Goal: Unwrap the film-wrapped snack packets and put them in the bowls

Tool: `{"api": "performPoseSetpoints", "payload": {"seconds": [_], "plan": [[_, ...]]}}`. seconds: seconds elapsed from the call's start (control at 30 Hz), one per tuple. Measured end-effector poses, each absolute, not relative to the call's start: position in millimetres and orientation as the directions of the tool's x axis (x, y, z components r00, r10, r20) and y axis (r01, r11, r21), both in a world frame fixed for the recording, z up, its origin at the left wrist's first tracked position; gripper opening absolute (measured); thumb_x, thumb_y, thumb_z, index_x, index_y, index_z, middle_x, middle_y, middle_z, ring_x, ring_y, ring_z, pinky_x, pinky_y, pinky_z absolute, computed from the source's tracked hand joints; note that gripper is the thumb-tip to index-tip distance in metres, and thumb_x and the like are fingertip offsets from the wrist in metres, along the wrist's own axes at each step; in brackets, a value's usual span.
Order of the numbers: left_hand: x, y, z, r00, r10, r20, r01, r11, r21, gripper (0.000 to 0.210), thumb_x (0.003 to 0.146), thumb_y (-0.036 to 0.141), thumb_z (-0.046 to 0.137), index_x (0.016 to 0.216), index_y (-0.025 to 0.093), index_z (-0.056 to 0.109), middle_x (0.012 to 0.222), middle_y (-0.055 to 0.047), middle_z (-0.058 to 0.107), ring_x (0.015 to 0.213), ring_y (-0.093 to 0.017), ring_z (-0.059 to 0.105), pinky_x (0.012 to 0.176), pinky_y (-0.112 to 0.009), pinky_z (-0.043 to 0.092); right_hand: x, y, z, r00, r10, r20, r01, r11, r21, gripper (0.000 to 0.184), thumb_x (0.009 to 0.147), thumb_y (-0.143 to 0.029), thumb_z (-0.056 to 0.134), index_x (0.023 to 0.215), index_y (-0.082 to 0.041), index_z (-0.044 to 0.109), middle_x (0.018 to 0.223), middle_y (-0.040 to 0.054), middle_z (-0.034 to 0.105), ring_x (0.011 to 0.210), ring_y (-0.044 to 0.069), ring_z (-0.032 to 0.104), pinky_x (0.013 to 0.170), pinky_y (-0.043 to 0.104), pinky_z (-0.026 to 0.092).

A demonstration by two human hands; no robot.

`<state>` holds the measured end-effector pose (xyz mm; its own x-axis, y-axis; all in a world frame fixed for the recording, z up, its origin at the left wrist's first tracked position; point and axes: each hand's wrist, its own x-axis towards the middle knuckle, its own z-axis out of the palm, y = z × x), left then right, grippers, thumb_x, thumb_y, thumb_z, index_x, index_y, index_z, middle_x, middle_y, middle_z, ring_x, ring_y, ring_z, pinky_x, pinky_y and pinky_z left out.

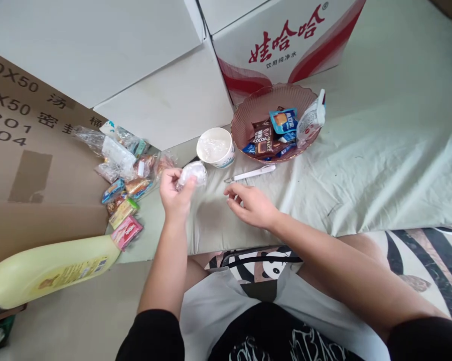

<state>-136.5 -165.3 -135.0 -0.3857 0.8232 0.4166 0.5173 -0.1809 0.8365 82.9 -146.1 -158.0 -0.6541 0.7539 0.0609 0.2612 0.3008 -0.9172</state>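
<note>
My left hand (174, 194) is closed on a crumpled clear plastic wrapper (194, 172), pinched between thumb and fingers. Whether anything sits inside the wrapper I cannot tell. Just behind it stands a white paper cup (218, 159) with clear plastic film inside. My right hand (251, 203) hangs with loosely curled fingers and holds nothing I can see. Beyond its fingertips lies a slim white craft knife (253, 173) on the cloth. A pink ribbed bowl (244, 113) holds brown and blue snack packets (264, 139), and a white packet (311, 120) leans on its right rim.
Several wrapped snacks and clear wrappers (126, 165) are heaped at left against a brown carton (30, 175). A yellow bottle (60, 265) lies at the lower left. White boxes (165, 95) and a red-and-white carton (286, 45) stand behind. Pale green cloth (380, 150) covers the surface.
</note>
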Motion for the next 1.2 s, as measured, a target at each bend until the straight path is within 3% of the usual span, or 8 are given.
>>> {"api": "performPoseSetpoints", "payload": {"seconds": [0.1,0.4,0.47,0.6,0.7,0.83,1.1,1.2], "plan": [[-129,-138,-113,-0.317,0.825,0.468,0.695,-0.134,0.706,0.029,0.074,0.034,0.074,0.078,0.022,0.048,0.074,0.003,0.046,0.065,-0.012,0.045,0.063,-0.025,0.041,83,-145,-157,-0.667,0.742,0.058,0.267,0.311,-0.912,0.018,0.093,-0.023,0.053,0.109,-0.020,0.062,0.096,0.0056,0.072,0.076,0.017,0.064,0.074,0.030,0.046],[-131,-62,-76,-0.038,0.961,0.273,0.911,-0.079,0.405,0.014,0.072,0.017,0.077,0.082,0.018,0.068,0.088,-0.002,0.058,0.087,-0.018,0.060,0.090,-0.032,0.049,83,-146,-153,-0.636,0.764,0.113,0.177,0.286,-0.942,0.013,0.091,-0.020,0.050,0.094,-0.019,0.062,0.088,0.0050,0.070,0.075,0.016,0.061,0.073,0.028,0.044],[-132,-48,-76,0.015,0.985,0.173,0.946,-0.070,0.317,0.014,0.075,0.024,0.077,0.084,0.015,0.071,0.086,-0.001,0.055,0.089,-0.019,0.061,0.094,-0.035,0.048,81,-146,-154,-0.634,0.767,0.101,0.174,0.269,-0.948,0.013,0.091,-0.019,0.050,0.092,-0.019,0.062,0.087,0.0044,0.069,0.074,0.016,0.060,0.073,0.028,0.043],[-128,-25,-80,0.114,0.970,-0.216,0.991,-0.098,0.086,0.014,0.075,0.028,0.075,0.073,0.015,0.072,0.064,0.003,0.051,0.076,-0.018,0.062,0.085,-0.032,0.046,76,-147,-156,-0.649,0.757,0.068,0.157,0.221,-0.963,0.011,0.092,-0.019,0.051,0.089,-0.020,0.062,0.082,0.0024,0.067,0.071,0.014,0.058,0.070,0.027,0.042],[-122,-14,-81,0.135,0.928,-0.346,0.989,-0.104,0.107,0.011,0.070,0.026,0.077,0.066,0.020,0.069,0.053,0.003,0.053,0.065,-0.018,0.059,0.072,-0.030,0.044,73,-146,-157,-0.652,0.756,0.050,0.144,0.188,-0.972,0.009,0.092,-0.020,0.053,0.087,-0.020,0.061,0.081,0.0017,0.067,0.070,0.014,0.058,0.069,0.026,0.042],[-117,-5,-80,0.064,0.950,-0.305,0.985,-0.011,0.175,0.012,0.070,0.026,0.076,0.071,0.022,0.064,0.058,0.003,0.058,0.065,-0.019,0.059,0.068,-0.030,0.041,72,-143,-157,-0.625,0.781,0.004,0.124,0.105,-0.987,0.011,0.093,-0.022,0.052,0.085,-0.020,0.059,0.076,-0.0007,0.064,0.068,0.013,0.057,0.068,0.026,0.041],[-104,-9,-108,0.090,0.947,-0.308,0.981,-0.138,-0.136,0.008,0.067,0.017,0.073,0.072,0.020,0.067,0.086,-0.010,0.072,0.090,-0.033,0.069,0.079,-0.037,0.047,77,-137,-165,-0.547,0.834,-0.078,0.081,-0.040,-0.996,0.015,0.092,-0.031,0.048,0.083,-0.021,0.055,0.071,-0.0026,0.059,0.065,0.014,0.059,0.065,0.026,0.044],[-98,-14,-105,0.119,0.924,-0.365,0.981,-0.167,-0.103,0.004,0.068,0.017,0.070,0.072,0.018,0.069,0.084,-0.012,0.072,0.085,-0.031,0.069,0.077,-0.036,0.048,79,-134,-170,-0.502,0.862,-0.078,0.139,-0.009,-0.990,0.016,0.090,-0.031,0.047,0.079,-0.022,0.055,0.068,-0.0024,0.059,0.064,0.015,0.058,0.064,0.027,0.044]]}}
